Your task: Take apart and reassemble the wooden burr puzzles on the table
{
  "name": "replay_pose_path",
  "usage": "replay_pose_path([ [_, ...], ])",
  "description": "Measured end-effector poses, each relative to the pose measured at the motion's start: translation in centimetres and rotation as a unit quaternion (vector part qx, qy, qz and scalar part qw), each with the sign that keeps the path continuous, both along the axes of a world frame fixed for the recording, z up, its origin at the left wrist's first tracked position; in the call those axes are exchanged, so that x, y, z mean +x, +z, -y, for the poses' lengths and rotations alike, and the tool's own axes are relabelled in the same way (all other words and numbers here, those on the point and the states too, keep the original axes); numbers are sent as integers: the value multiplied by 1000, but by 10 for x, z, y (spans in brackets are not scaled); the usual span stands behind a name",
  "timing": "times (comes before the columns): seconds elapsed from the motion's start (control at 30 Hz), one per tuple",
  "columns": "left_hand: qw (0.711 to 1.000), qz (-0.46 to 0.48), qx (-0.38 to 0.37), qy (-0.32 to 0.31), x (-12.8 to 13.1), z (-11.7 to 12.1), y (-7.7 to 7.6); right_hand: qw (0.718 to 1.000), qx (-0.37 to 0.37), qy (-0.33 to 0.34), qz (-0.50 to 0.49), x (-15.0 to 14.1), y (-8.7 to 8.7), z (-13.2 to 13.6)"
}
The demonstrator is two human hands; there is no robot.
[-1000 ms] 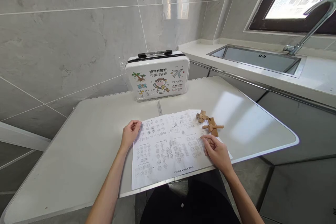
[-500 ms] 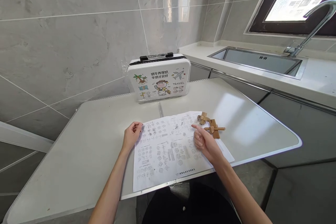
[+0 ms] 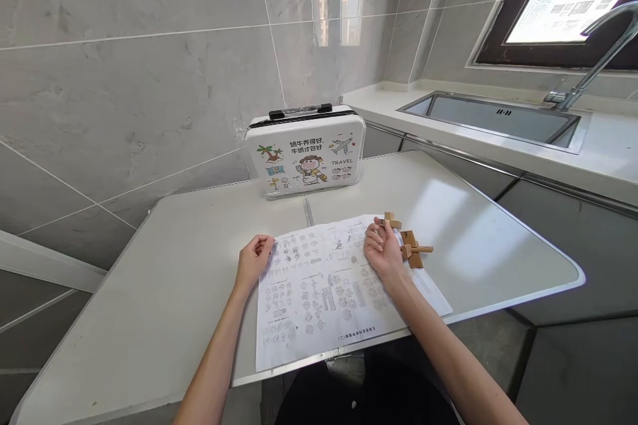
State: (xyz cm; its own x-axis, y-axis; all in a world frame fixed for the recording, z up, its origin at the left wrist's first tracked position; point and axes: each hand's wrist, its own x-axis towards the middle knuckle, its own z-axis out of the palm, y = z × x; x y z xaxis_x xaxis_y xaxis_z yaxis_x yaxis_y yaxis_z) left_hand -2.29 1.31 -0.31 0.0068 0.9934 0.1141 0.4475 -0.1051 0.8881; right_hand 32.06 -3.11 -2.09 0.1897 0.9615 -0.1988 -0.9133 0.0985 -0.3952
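Observation:
A printed instruction sheet (image 3: 323, 299), covered in small line drawings, lies near the table's front edge. My left hand (image 3: 254, 261) rests at its far left corner, fingers curled and pinching the paper's edge. Over the sheet's far right part is my right hand (image 3: 383, 251), palm turned up, fingers apart and loosely bent, with nothing visible in them. Its fingertips reach a small wooden interlocking puzzle (image 3: 391, 220) and hide part of it; whether they touch cannot be made out. Just right of that hand lies a second wooden puzzle (image 3: 411, 250) with a rod sticking out sideways.
A white cartoon-printed case (image 3: 306, 156) in clear plastic stands at the back of the folding table (image 3: 199, 265), against the tiled wall. To the right runs a counter with a sink (image 3: 493, 119) and a curved tap (image 3: 598, 53).
My right hand has gone from the sheet's right side, through a pointing pose with the index finger out, to the wooden puzzle, turning palm up. My left hand has stayed at the corner.

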Motion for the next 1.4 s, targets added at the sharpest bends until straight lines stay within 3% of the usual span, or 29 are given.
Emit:
replay_pose_path([
  [0.2, 1000, 18, 1, -9, 1, 1, 5, 991, 24, 56, 121, -31, 6, -10],
  [0.33, 999, 37, 18, -19, 20, 5, 11, 956, 57, 144, 250, -57, 17, -16],
  [0.43, 995, 63, 11, -76, 50, 6, 13, 917, 83, 176, 349, -70, 18, -19],
  [0.57, 975, 135, -9, -178, 88, 0, 14, 869, 101, 160, 457, -77, 11, -17],
  [0.73, 938, 215, -53, -266, 107, -10, 8, 833, 115, 141, 522, -74, 9, -12],
  [0.87, 927, 258, -67, -262, 106, -12, 2, 833, 126, 157, 515, -70, 13, -14],
  [1.13, 919, 285, -79, -263, 103, -9, 8, 872, 97, 184, 443, -62, 12, -23],
  [1.4, 917, 282, -87, -267, 109, -7, 0, 876, 92, 193, 432, -63, 6, -24],
])
